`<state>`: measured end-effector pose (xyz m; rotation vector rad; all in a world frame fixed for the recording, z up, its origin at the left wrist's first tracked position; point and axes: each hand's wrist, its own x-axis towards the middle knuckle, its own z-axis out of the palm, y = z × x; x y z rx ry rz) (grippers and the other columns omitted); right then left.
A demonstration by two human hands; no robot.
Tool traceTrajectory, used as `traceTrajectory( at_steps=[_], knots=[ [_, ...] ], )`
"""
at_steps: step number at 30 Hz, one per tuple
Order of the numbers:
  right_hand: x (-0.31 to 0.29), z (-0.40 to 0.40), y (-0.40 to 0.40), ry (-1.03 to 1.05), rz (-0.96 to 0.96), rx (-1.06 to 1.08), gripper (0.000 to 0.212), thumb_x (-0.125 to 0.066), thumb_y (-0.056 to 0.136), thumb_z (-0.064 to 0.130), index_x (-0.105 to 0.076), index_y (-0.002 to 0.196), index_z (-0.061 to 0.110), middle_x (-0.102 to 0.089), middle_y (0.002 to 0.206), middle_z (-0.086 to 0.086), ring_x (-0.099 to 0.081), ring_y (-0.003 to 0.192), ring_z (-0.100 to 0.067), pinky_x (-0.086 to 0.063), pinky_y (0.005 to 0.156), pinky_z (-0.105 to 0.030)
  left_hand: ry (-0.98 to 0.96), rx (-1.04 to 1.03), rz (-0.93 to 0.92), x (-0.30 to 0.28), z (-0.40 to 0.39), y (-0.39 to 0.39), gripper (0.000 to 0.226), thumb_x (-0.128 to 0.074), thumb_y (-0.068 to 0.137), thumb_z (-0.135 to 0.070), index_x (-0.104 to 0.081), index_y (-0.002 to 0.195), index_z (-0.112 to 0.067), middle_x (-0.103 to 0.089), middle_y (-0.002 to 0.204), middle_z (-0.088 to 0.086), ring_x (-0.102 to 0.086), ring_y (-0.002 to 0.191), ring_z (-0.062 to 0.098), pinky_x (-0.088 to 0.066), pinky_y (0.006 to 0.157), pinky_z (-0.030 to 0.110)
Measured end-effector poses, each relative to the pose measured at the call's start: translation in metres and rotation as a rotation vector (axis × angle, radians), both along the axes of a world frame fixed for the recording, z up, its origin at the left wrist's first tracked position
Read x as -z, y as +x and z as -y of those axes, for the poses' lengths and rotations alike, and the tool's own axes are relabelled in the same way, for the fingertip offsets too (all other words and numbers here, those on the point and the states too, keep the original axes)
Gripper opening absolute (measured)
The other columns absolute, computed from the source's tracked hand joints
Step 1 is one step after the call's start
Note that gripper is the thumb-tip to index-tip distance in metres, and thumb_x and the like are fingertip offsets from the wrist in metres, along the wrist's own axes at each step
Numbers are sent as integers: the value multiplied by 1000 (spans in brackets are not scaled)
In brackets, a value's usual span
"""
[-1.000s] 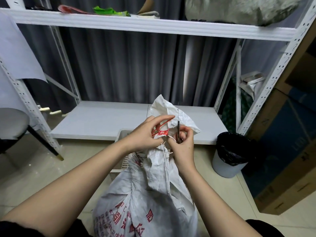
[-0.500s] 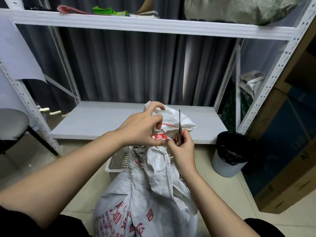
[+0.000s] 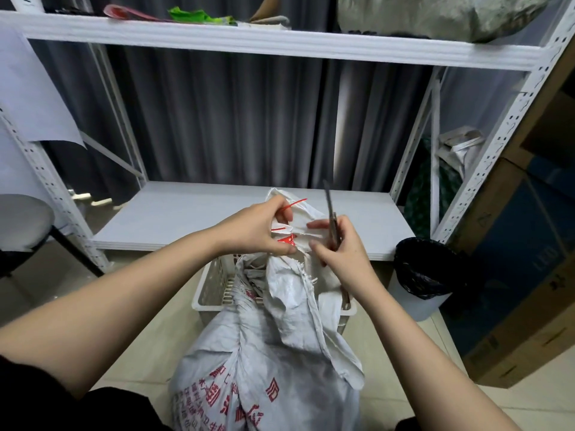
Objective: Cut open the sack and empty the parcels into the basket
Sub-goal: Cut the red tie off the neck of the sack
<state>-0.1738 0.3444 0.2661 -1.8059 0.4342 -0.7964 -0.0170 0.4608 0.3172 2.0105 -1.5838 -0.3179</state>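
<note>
A white woven sack (image 3: 267,362) with red print stands on the floor in front of me, its gathered neck raised. My left hand (image 3: 255,228) pinches the neck and the red tie (image 3: 291,205) around it. My right hand (image 3: 339,247) holds closed scissors (image 3: 330,213), blades pointing up, right beside the neck. A white plastic basket (image 3: 214,287) sits on the floor just behind the sack, mostly hidden by it. No parcels are visible.
A white metal rack has a low shelf (image 3: 186,213) behind the basket and an upper shelf (image 3: 249,42) holding bags. A bin with a black liner (image 3: 426,272) stands to the right, next to large cardboard boxes (image 3: 522,259). A stool (image 3: 21,222) is at left.
The sack's neck has dropped lower and flattened. My left hand shifted its grip up on the red tie, whose loose end now sticks out. The scissors tilted slightly left.
</note>
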Motion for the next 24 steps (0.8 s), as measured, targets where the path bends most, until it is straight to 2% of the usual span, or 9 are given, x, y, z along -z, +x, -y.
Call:
traceTrajectory(
  at_steps=[2,6,9,11,13,17,20,22,24],
  knots=[
    [1,5,5,1,-114,-62,31,-67,81,3,-48,88,26,-65,105,10,-54,64,7,-44,62,-21,-37,5,-65,1,1,1,50,-83,68,-29,-49,103,-19,-53,91,-12,-49,69,-7,-36,60,12],
    [1,11,14,19,-129,0,29,-64,82,1,-42,77,19,-62,81,-2,-45,45,-3,-39,42,-22,-5,23,-14,1,2,2,48,-83,68,-30,-50,103,-23,-55,98,-8,-50,75,4,-39,66,15],
    [-7,16,16,-29,-160,13,28,-59,85,1,-39,76,20,-50,67,2,-42,47,-7,-39,44,-22,29,43,62,-3,2,2,49,-81,66,-43,-52,103,-28,-53,100,-12,-50,87,0,-40,74,13],
    [-13,21,15,-112,-207,-22,26,-53,86,1,-39,78,21,-43,69,4,-39,55,-4,-37,52,-20,73,22,105,-9,1,5,51,-78,65,-54,-54,104,-32,-54,101,-16,-51,91,-2,-42,79,17],
    [-20,25,16,-156,-239,-36,23,-49,86,1,-40,79,21,-41,72,4,-37,61,-6,-34,56,-20,128,21,109,-16,1,9,49,-77,66,-56,-59,104,-31,-58,102,-16,-55,94,2,-44,83,20],
    [-32,29,17,9,-279,-112,23,-46,87,-3,-42,79,18,-38,63,4,-34,40,1,-27,40,-11,230,24,-68,-19,5,11,51,-77,55,-58,-68,86,-19,-67,79,-10,-59,73,7,-46,71,27],
    [-33,34,14,180,-274,-204,21,-47,87,-6,-43,85,14,-34,59,1,-29,37,-3,-22,36,-16,226,28,-224,-18,5,9,24,-81,69,-29,-61,67,-17,-54,54,-16,-47,52,0,-36,52,14],
    [-33,36,10,189,-316,-287,21,-55,86,-4,-49,93,15,-41,60,2,-34,40,-4,-25,38,-17,222,23,-283,-20,2,7,13,-73,79,-12,-62,75,-8,-51,49,-16,-43,46,-2,-31,45,8],
    [-34,35,6,181,-384,-386,25,-65,84,0,-59,100,18,-56,65,5,-49,49,-4,-33,42,-16,235,21,-323,-21,-2,6,6,-68,82,-5,-62,82,-5,-50,50,-15,-43,45,-2,-30,43,7]
  ],
)
